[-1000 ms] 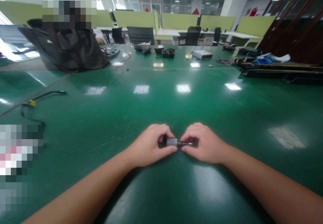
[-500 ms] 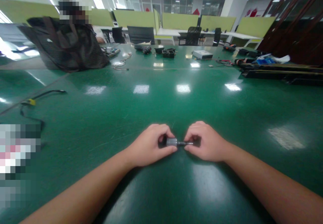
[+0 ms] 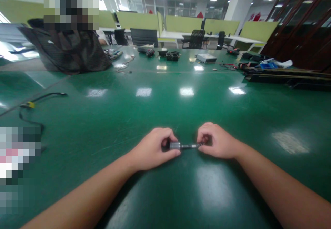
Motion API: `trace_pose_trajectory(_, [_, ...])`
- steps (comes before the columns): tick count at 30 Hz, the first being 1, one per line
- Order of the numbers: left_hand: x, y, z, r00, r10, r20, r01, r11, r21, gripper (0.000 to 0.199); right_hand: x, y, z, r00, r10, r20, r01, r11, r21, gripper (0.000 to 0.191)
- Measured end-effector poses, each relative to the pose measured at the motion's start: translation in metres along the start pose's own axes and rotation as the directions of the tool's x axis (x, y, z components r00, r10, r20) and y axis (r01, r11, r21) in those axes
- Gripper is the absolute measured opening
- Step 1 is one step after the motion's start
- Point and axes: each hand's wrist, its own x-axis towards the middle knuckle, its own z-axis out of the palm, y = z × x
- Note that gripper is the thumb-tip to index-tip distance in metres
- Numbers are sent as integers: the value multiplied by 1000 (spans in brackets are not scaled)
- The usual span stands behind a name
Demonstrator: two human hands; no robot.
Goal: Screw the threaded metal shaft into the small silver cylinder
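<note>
The left hand (image 3: 156, 149) has its fingers wrapped around the thick grey barrel (image 3: 175, 145) of a tool, thumb on the near side, forefinger on the far side. From those fingers a thin shaft (image 3: 188, 146) runs across to the right hand (image 3: 219, 141), whose thumb and forefinger appear to pinch it near its far end; how firmly, I cannot tell. So the tool lies between the 2 sets of fingers, level, low over the green bench (image 3: 165, 112) or resting on it; which of the 2 is unclear.

The step in hand looks like a 2-handed hold: left fingers steadying the barrel, right fingers working at the shaft. The next move seems to call for a firm left grip and a light right pinch, with the shaft kept in line with the barrel.

Well to the left of the fingers lies a cable (image 3: 51, 95) with a yellow tag (image 3: 31, 105). Beyond the fingers, far off, stand a dark bag (image 3: 77, 56) on the left and a pale box (image 3: 206, 58); black strips (image 3: 269, 77) lie far off to the right.
</note>
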Motion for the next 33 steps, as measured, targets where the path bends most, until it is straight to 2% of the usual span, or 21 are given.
trace_pose_trajectory(6, [0,-1,1,1000,7,-5,-7,1000,-4,21,0,-1,2,1000,0,0,0,1000,-18,9])
trace_pose_trajectory(11, [0,1,1,1000,11,-22,-12,1000,-10,19,6,-15,19,999,-14,-38,14,1000,-8,8])
trace_pose_trajectory(16, [0,5,0,999,23,-28,-23,1000,3,25,9,-27,32,996,15,-88,-11,999,44,24])
trace_pose_trajectory(22, [0,6,-2,999,36,-21,-36,999,6,26,8,-27,30,996,7,-91,-3,999,46,14])
trace_pose_trajectory(26, [1,5,-2,1000,27,-14,-27,1000,13,18,8,-28,30,996,-22,-90,26,999,42,13])
trace_pose_trajectory(33, [1,4,-1,999,29,-19,-29,999,25,22,9,-27,30,996,-64,-57,63,998,-3,12])
